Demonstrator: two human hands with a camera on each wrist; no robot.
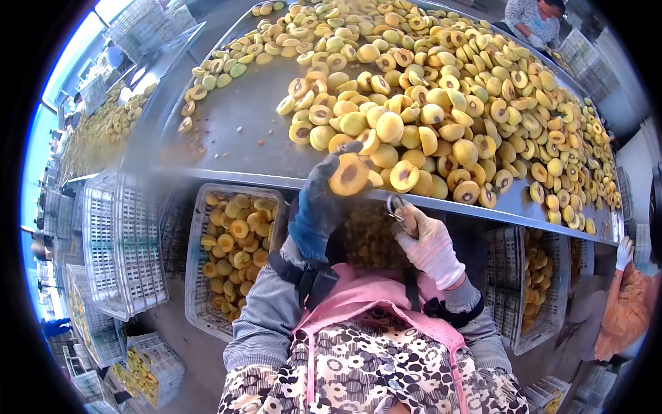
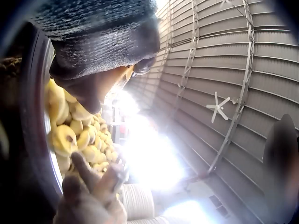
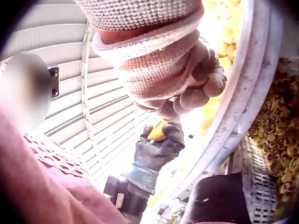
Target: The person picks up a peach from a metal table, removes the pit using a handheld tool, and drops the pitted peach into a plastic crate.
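Note:
My left hand (image 1: 317, 203), in a dark glove with a blue cuff, grips a yellow peach half (image 1: 349, 175) at the table's front edge. The half's cut face, with a brown centre, is turned up. Just right of it, my right hand (image 1: 433, 247) in a pale, stained glove holds a small metal tool with a ring-shaped end (image 1: 394, 204). The tool and the peach half are apart. In the right wrist view, the curled right fingers (image 3: 194, 98) hide the tool. A large heap of peach halves (image 1: 476, 96) lies beyond both hands.
The metal table (image 1: 241, 131) has a raised front rim. Below it stand a crate of peach halves (image 1: 195, 303) at left, a container of brownish pieces (image 1: 376, 238) in the middle and another crate (image 1: 562, 297) at right. Stacked crates (image 1: 117, 241) stand far left. Another person (image 1: 627, 303) is at right.

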